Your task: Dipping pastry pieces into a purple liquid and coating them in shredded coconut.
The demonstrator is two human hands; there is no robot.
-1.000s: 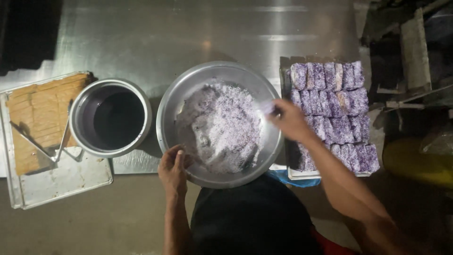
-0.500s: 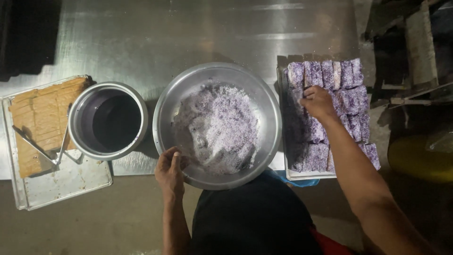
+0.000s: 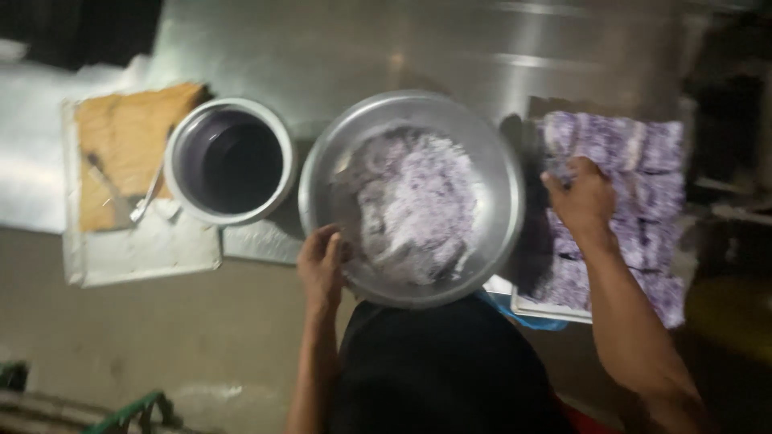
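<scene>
Resting on the tray of purple coated pieces point(image 3: 643, 161), right hand point(image 3: 585, 199), fingers curled over one piece in the upper rows; whether closed on it or only pressing, not clear through the blur. Gripping the near-left rim of the wide metal bowl point(image 3: 482, 145), left hand point(image 3: 322, 265), thumb inside the rim, fingers under it. Heaped in the bowl's middle, pale purple shredded coating point(image 3: 414, 205). Lying to the right of the bowl and just beside it, the tray, its long side running away from the body, its near-left part shadowed by the bowl's wall. Nearer by far to the pieces, the right hand; well apart from them, the left, with the whole bowl between. Standing to the left of the bowl, almost touching it, a smaller round pot point(image 3: 229, 161) with dark contents; beyond that, a flat tray point(image 3: 145, 253) carrying a brown slab point(image 3: 129, 137) and metal tongs point(image 3: 121, 189).
</scene>
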